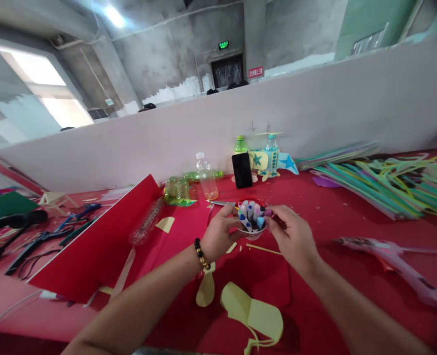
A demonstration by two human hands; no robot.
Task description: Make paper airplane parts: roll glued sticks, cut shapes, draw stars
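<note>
Head view: nearer you than the black smartphone (242,170), your left hand (220,231) grips the marker-filled cup (254,236) and your right hand (295,236) pinches a purple marker (268,212). Keep the cup upright, easing that marker gently past the other markers (249,212).

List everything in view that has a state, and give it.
Cup, holding markers
Clear bottle, standing, capped
Phone, standing, screen dark
Glue gun, lying down
Exit sign, lit
Ceiling light, on
Left hand, holding the cup
Right hand, gripping a purple marker
</note>
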